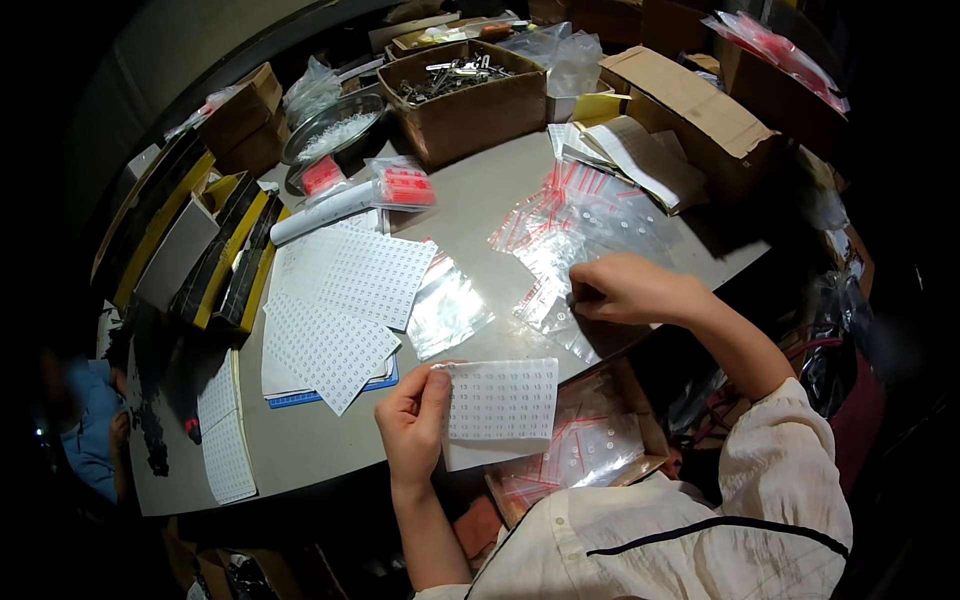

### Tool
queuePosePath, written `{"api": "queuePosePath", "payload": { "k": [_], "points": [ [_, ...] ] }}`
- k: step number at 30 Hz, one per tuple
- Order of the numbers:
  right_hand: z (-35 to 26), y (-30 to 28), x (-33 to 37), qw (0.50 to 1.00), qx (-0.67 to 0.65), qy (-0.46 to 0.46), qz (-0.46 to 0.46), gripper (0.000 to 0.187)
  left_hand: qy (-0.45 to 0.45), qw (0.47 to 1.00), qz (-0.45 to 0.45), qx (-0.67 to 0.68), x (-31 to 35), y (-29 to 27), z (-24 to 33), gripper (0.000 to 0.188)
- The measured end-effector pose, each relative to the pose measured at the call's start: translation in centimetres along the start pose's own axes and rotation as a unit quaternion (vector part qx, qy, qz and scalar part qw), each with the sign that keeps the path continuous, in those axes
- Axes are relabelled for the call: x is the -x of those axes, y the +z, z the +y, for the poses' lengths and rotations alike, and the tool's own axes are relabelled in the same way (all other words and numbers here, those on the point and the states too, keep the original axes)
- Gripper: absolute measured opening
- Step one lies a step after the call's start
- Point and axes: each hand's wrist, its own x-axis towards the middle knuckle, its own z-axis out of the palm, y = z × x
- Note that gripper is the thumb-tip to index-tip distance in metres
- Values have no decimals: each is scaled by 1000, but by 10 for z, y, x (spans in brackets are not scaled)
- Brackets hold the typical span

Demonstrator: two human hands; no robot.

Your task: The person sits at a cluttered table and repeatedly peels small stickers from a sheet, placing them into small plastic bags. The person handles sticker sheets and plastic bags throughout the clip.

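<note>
White label sheets (335, 350) are fanned on the grey table (330, 450), prob. for easy reach. Lower R of this stack, by the L hand (412, 420), a small label sheet (500, 405) is pinched at its L edge, prob. so most of the printed face is left uncovered. Farther R of the stack, clear bags (550, 260) are spread out, maybe for quick access; above them the R hand (622, 290) is held w/ fingers curled in; whether anything's gripped can't be told.

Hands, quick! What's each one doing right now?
Left hand: closed, holding a white printed sheet.
Right hand: curled by the clear bags; can't tell if it's closed on something.
</note>
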Motion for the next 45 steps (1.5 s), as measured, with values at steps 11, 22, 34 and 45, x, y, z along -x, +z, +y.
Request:
{"api": "queuePosePath", "payload": {
  "k": [11, 22, 34, 45],
  "points": [
    [-23, -4, 18, 996, 67, 36, 46, 40, 20, 994, 49, 101, 1, -7, -8, 24],
    [-23, -13, 23, 995, -70, -45, 46, 22, -3, 994, 49, 93, 1, -8, -6, 26],
    [-25, 12, 5, 987, 105, 50, 107, 30, -10, 995, 39, 92, -1, -5, -2, 24],
    [-72, -13, 22, 988, -85, -111, 73, 25, -8, 998, 22, 61, -3, -5, -8, 18]
  ]
}}
